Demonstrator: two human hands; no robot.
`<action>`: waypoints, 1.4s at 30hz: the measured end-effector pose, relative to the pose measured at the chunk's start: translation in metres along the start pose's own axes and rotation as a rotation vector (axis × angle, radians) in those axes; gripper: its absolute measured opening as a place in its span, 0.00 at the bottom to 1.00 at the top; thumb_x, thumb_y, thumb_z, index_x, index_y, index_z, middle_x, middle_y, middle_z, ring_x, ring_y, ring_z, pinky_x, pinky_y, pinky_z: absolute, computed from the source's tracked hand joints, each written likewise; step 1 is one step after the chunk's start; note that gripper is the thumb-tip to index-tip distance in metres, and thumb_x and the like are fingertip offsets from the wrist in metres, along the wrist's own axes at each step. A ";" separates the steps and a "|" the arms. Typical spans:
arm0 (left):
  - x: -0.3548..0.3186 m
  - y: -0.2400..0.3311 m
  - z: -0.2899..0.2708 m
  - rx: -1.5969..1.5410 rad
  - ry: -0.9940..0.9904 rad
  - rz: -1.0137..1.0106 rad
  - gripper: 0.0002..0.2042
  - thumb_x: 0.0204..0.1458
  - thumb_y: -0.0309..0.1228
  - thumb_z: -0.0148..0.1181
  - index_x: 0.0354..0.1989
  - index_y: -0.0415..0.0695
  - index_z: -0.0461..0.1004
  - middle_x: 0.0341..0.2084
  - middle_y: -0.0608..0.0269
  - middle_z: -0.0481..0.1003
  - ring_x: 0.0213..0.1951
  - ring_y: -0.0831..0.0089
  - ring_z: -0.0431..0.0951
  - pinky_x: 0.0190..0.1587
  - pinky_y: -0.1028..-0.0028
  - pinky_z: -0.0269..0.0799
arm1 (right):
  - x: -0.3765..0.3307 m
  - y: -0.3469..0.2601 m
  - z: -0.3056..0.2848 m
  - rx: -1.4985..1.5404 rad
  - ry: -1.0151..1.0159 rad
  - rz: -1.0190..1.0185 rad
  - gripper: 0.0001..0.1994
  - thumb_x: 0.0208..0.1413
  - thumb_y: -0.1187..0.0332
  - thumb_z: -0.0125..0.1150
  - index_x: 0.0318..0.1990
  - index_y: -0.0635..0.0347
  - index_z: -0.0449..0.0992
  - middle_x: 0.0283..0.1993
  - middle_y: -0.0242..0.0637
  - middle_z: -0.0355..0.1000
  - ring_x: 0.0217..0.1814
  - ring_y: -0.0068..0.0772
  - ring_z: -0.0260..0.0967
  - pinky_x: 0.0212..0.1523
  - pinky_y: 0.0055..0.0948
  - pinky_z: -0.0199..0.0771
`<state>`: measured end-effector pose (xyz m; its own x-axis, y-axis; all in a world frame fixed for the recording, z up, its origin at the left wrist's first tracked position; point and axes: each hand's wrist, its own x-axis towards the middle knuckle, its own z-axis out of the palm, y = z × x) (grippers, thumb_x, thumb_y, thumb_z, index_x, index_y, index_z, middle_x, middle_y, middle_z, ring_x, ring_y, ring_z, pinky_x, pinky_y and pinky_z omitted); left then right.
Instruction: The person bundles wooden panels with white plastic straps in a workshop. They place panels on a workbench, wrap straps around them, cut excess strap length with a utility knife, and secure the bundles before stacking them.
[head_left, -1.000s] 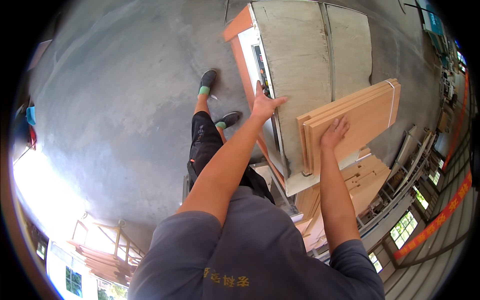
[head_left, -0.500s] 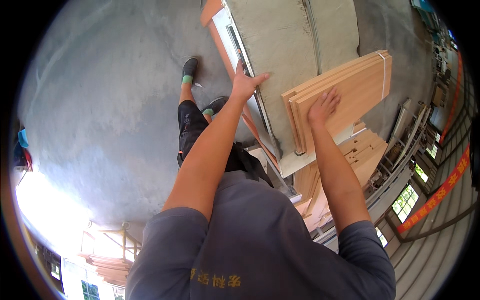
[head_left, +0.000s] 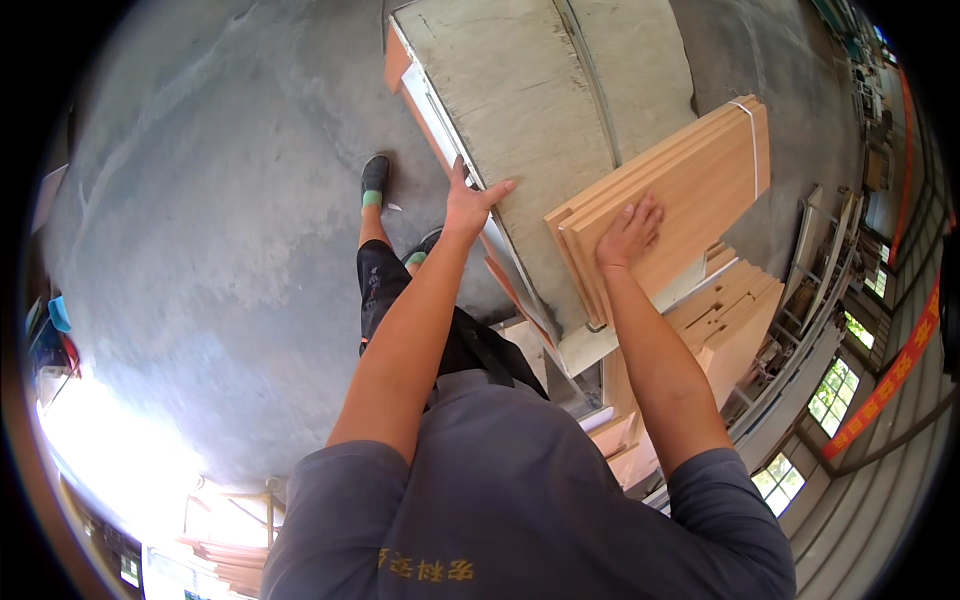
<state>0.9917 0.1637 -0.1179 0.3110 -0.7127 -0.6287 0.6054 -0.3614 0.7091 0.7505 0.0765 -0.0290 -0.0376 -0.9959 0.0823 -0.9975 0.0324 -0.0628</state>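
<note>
My left hand (head_left: 471, 206) is at the long left edge of a worn, pale-topped work table (head_left: 510, 100). Its thumb points across the top and its fingers are spread along the side; part of them is hidden past the edge. On the table's right part lies a stack of light wooden boards (head_left: 690, 185), bound with a white strap (head_left: 750, 135) near its far end. Flat on the top board, toward its near end, rests my right hand (head_left: 630, 232) with the fingers stretched out.
Orange and white panels (head_left: 425, 105) line the table's left side. More cut boards (head_left: 730, 305) are stacked below, right of the table. Racks with long strips (head_left: 810, 270) stand farther right. Grey concrete floor (head_left: 220, 200) spreads to the left, where my shoe (head_left: 375, 175) shows.
The whole view has shifted a little, so table and boards appear slightly lower and farther left. Both hands keep about the same places on the table edge and the boards.
</note>
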 end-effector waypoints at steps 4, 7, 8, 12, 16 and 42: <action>0.003 -0.006 -0.001 0.002 0.027 0.058 0.62 0.34 0.38 0.80 0.71 0.31 0.36 0.65 0.41 0.58 0.64 0.58 0.63 0.63 0.66 0.63 | 0.001 -0.007 -0.004 0.012 0.010 -0.007 0.29 0.68 0.51 0.34 0.73 0.50 0.51 0.76 0.53 0.42 0.77 0.56 0.37 0.70 0.57 0.39; 0.000 0.006 -0.002 -0.048 -0.037 0.073 0.64 0.34 0.37 0.80 0.71 0.32 0.33 0.65 0.42 0.57 0.64 0.58 0.62 0.63 0.66 0.63 | 0.000 -0.008 -0.005 0.033 0.006 -0.016 0.28 0.68 0.52 0.35 0.72 0.50 0.52 0.76 0.50 0.41 0.78 0.53 0.35 0.69 0.61 0.39; 0.000 0.013 -0.002 -0.073 -0.073 0.074 0.64 0.34 0.37 0.80 0.71 0.32 0.32 0.66 0.42 0.57 0.64 0.59 0.62 0.64 0.66 0.62 | 0.001 -0.008 -0.005 0.030 0.006 -0.016 0.28 0.68 0.52 0.35 0.72 0.50 0.52 0.76 0.50 0.41 0.78 0.53 0.35 0.70 0.61 0.39; -0.002 0.019 -0.004 -0.042 -0.081 0.023 0.61 0.35 0.35 0.79 0.71 0.33 0.34 0.66 0.42 0.55 0.65 0.59 0.60 0.64 0.65 0.61 | 0.000 -0.006 -0.003 0.001 0.007 -0.009 0.28 0.68 0.52 0.35 0.72 0.50 0.52 0.76 0.50 0.41 0.78 0.53 0.35 0.70 0.61 0.38; -0.016 0.016 0.007 0.433 0.282 0.169 0.53 0.39 0.34 0.76 0.70 0.33 0.43 0.62 0.40 0.59 0.63 0.51 0.63 0.66 0.60 0.57 | -0.002 -0.001 -0.001 0.029 -0.023 0.048 0.30 0.66 0.52 0.40 0.71 0.54 0.53 0.76 0.51 0.42 0.79 0.52 0.35 0.71 0.61 0.36; 0.015 0.044 0.132 1.459 -0.422 0.227 0.36 0.50 0.61 0.60 0.36 0.29 0.71 0.35 0.35 0.76 0.39 0.45 0.77 0.41 0.56 0.73 | -0.169 0.063 -0.008 0.518 -0.055 0.968 0.24 0.55 0.54 0.64 0.48 0.69 0.72 0.59 0.59 0.64 0.61 0.54 0.63 0.57 0.47 0.65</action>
<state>0.9262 0.0574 -0.0541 -0.0813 -0.8546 -0.5128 -0.7259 -0.3018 0.6180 0.6932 0.2475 -0.0388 -0.7750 -0.5710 -0.2708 -0.4008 0.7753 -0.4881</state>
